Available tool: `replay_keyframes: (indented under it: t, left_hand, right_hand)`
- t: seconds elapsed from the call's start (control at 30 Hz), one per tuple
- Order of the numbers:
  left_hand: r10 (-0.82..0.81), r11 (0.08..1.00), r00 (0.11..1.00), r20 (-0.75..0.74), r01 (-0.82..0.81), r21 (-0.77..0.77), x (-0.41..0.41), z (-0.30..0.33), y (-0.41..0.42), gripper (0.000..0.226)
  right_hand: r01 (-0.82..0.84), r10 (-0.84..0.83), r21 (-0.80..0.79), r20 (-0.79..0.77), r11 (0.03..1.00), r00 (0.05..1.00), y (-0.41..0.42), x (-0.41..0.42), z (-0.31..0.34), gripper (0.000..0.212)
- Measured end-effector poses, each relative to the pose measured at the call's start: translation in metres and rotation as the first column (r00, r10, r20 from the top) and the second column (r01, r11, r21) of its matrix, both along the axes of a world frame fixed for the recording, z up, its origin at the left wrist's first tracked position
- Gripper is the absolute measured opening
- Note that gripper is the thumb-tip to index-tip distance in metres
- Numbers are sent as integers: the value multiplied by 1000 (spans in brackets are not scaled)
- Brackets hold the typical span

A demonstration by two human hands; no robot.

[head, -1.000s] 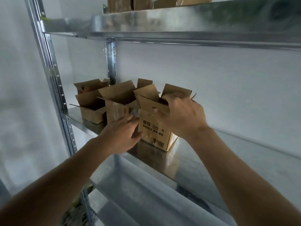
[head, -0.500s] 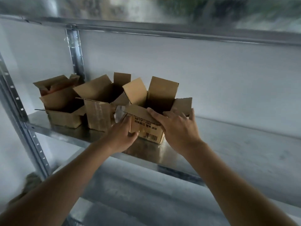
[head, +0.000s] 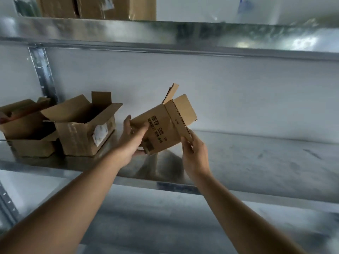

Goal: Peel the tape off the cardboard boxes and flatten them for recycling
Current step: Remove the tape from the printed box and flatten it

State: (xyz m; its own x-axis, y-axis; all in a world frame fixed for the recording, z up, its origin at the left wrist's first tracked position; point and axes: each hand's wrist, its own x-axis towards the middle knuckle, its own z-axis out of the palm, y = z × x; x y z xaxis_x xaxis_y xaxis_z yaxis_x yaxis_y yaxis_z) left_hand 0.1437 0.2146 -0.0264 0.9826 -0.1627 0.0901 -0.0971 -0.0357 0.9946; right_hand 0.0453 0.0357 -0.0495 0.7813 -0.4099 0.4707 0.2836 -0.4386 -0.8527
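Box point(head: 161, 129) with printed side is off the shelf point(head: 256, 162), held tilted in the air just in front of and above its surface, flaps open toward upper right. Left hand point(head: 133, 142) grips the box's lower left end — thumb across the printed face, fingers curled round the far and under side. Right hand point(head: 192, 154) pinches the bottom edge of the near flap point(head: 180, 121), fingertips closed on the cardboard, rest of the hand below it.

Progress, judging from this view: early. This box is still box-shaped, not flattened. Can't tell whether any tape is left on it; its closed end is hidden behind the left hand. Likely next step is finding the bottom seam and stripping it, then collapsing the walls.

Left of the held box, two more open boxes stand on the shelf: one with a white label point(head: 86, 129), and beyond it one at the shelf's left end point(head: 27, 131) — both upright, neither flattened. More cardboard point(head: 95, 7) sits on the shelf above.
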Motion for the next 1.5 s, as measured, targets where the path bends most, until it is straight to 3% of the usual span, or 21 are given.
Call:
replay_keyframes:
  t: [0.07, 0.13, 0.23, 0.33, 0.5, 0.63, 0.77, 0.87, 0.97, 1.1, 1.2, 1.27, 1.37, 1.5]
  left_hand:
    - [-14, 998, 1000, 18, 15, -53, -11, 6, -28, 75]
    - [-23, 999, 991, 131, 28, -34, -20, 10, -56, 61]
    - [-89, 996, 957, 275, 81, 40, -33, 23, -102, 51]
    - [-164, 982, 916, 366, 117, 147, -44, 39, -149, 48]
    - [-333, 914, 815, 475, 154, 376, -64, 52, -200, 53]
    - [-416, 830, 743, 524, 75, 553, -82, 57, -228, 62]
    - [-500, 755, 647, 576, 1, 655, -107, 60, -251, 64]
    - [-567, 682, 616, 547, -22, 731, -123, 60, -265, 66]
    - [-640, 611, 583, 501, -10, 791, -146, 53, -286, 67]
    - [-712, 512, 538, 450, -41, 858, -167, 38, -313, 68]
    - [-755, 403, 541, 371, -64, 913, -172, 34, -329, 68]
    - [-758, 416, 551, 349, -4, 909, -169, 34, -337, 73]
    - [-727, 448, 605, 325, 60, 892, -160, 32, -341, 88]
    - [-704, 481, 614, 357, 42, 876, -161, 27, -344, 94]
  right_hand:
    - [10, -10, 107, 0, 994, 1000, -16, -11, -3, 34]
    - [-26, 22, 301, 17, 953, 1000, -31, -26, -4, 33]
    - [-101, 56, 596, 95, 797, 994, -49, -49, -2, 34]
    - [-91, 23, 688, 107, 720, 994, -71, -70, -3, 40]
    - [30, -113, 610, 98, 792, 989, -130, -102, 3, 24]
    - [201, -287, 573, 62, 794, 956, -185, -120, 27, 34]
    - [319, -374, 607, -39, 728, 927, -227, -132, 28, 37]
    - [409, -471, 591, -55, 695, 880, -245, -142, 22, 46]
    - [517, -565, 552, -99, 654, 819, -262, -152, 19, 42]
    - [638, -549, 384, -326, 667, 770, -289, -163, 13, 37]
    - [624, -539, 233, -340, 746, 771, -304, -171, 7, 46]
    - [562, -527, 168, -213, 810, 823, -310, -178, 9, 46]
    - [354, -351, 116, -50, 928, 935, -318, -184, 19, 38]
    - [226, -229, -182, 3, 957, 973, -324, -178, 17, 30]
